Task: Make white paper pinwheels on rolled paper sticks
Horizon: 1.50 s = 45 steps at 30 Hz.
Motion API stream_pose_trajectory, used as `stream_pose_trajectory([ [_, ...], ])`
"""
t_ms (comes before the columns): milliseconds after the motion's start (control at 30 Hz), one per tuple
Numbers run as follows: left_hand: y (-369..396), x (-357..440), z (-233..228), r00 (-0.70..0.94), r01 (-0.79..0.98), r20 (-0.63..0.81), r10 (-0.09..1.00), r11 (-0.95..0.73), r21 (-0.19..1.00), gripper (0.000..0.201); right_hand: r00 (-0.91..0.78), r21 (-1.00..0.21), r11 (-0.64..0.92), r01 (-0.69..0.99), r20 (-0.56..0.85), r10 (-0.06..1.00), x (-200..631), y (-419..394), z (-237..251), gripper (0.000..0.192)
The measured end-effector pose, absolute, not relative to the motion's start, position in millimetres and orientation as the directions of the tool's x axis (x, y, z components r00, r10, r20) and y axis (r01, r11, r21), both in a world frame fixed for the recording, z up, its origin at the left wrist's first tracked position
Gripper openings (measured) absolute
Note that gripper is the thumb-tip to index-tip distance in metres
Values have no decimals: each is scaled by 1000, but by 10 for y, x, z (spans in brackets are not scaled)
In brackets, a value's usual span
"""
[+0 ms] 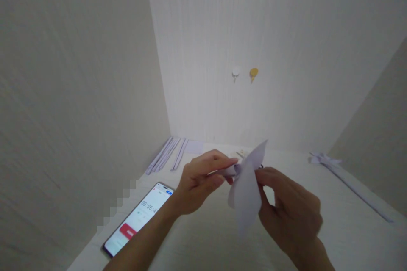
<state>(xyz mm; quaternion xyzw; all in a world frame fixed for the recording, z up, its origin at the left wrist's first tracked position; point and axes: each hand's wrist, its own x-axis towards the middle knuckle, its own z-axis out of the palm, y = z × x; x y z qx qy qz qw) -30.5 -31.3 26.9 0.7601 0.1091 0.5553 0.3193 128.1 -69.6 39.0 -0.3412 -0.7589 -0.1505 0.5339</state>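
From where I stand, a slim, dark-edged glass phone with a lit white screen (140, 211) lies leftmost in front; narrow, flat lilac paper strips (163, 156) lie beyond it. Right of the phone, the left hand (200, 182) pinches a slender, pale lilac rolled paper tube (226, 172). The tube's long axis runs rightward from that grip, its end meeting a pale lilac, pointed paper sheet (249, 190), farther right of the phone. The right hand (288, 209), nearer the sheet, grasps its right edge. Farthest right from the phone lies a long, thin lilac paper stick with a bow-like end (356, 188).
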Motion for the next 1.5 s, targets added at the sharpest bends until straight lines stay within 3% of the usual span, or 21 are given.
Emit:
stream_pose_trajectory([
  [133, -323, -255, 235, 297, -35, 797, 526, -828, 560, 35, -97, -323, 646, 692, 845, 527, 1285, -651, 408, 10],
  [333, -336, -163, 221, 198, 300, 795, 573, -808, 507, 25, -58, -408, 629, 662, 808, 586, 1303, -580, 397, 9],
  [567, -348, -149, 249, 197, 324, 763, 615, -776, 541, 22, -52, -460, 604, 651, 767, 639, 1321, -511, 360, 9],
  [700, -338, -132, 269, 183, 141, 624, 760, -649, 748, 21, -27, -529, 611, 589, 743, 669, 1325, -459, 314, 9],
  [800, -295, -103, 234, 229, -143, 383, 895, -359, 922, 20, 22, -579, 607, 544, 733, 680, 1325, -416, 282, 8],
  [867, -254, -75, 182, 281, -300, 244, 928, -157, 941, 19, 38, -599, 592, 539, 720, 693, 1325, -395, 270, 8],
  [1100, -94, 2, -2, 363, -557, 113, 925, 119, 822, 13, 43, -605, 581, 544, 712, 701, 1314, -378, 248, 10],
  [1233, 40, -38, -59, 390, -692, 52, 919, 256, 675, 4, -1, -591, 569, 572, 693, 721, 1276, -380, 251, 8],
  [1367, 155, -133, -58, 437, -758, -13, 899, 376, 533, 15, -181, -614, 518, 595, 526, 831, 1182, -372, 167, 15],
  [1500, 214, -235, -21, 430, -826, 14, 903, 388, 409, 23, -278, -660, 450, 602, 356, 892, 1027, -352, -49, 15],
])
